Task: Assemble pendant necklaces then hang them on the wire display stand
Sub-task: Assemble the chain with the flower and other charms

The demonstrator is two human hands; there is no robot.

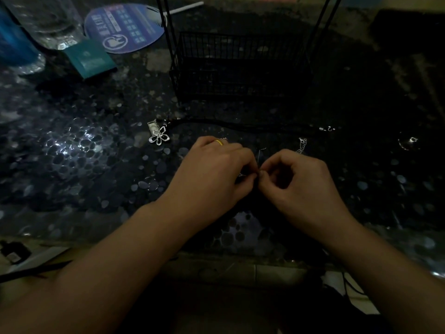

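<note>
Early stage: left hand (212, 169) and right hand (296, 179) pinch a tiny fitting together at 6 o'clock, flower pendant (159, 137) loose at 10, wire stand (240, 68) at 12 bare so far.

The person's 2 forearms are bare, with no sleeves in view. The left hand (212, 172) wears 1 plain yellow ring (219, 142) (at 12 o'clock on that hand); the right hand (301, 182) wears nothing.

The room is dim. A dark table (79, 150) with shiny pebble spots catches light at nine o'clock.
</note>
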